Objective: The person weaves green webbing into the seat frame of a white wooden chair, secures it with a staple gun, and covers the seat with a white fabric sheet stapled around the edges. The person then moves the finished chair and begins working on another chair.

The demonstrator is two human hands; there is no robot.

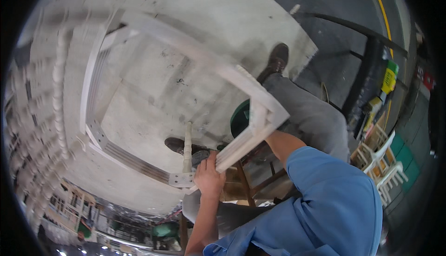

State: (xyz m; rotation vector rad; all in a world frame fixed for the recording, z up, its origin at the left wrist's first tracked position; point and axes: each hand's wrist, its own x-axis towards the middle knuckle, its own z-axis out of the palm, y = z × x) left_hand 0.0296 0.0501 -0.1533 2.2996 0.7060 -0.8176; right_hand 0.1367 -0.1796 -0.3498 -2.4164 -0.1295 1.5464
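A large pale, many-sided wooden frame (176,37) with grooved sides is held up in front of me, tilted, with its far part blurred. My left hand (210,178) is closed around its near side, beside a corner plate with holes (181,179). A pale turned leg (187,149) shows next to that corner; whether it is joined to the frame I cannot tell. My right forearm (282,145) passes behind the frame's right corner, which hides the right hand and its fingers.
Blurred turned spindles (60,84) stand in rows at the left. A pale board (227,19) lies under my shoes. Beside my right leg is a black padded bar (367,79) with a yellow-green object (389,78). White chair-like frames (383,165) stand farther right. A dark green round thing (239,119) shows behind the frame.
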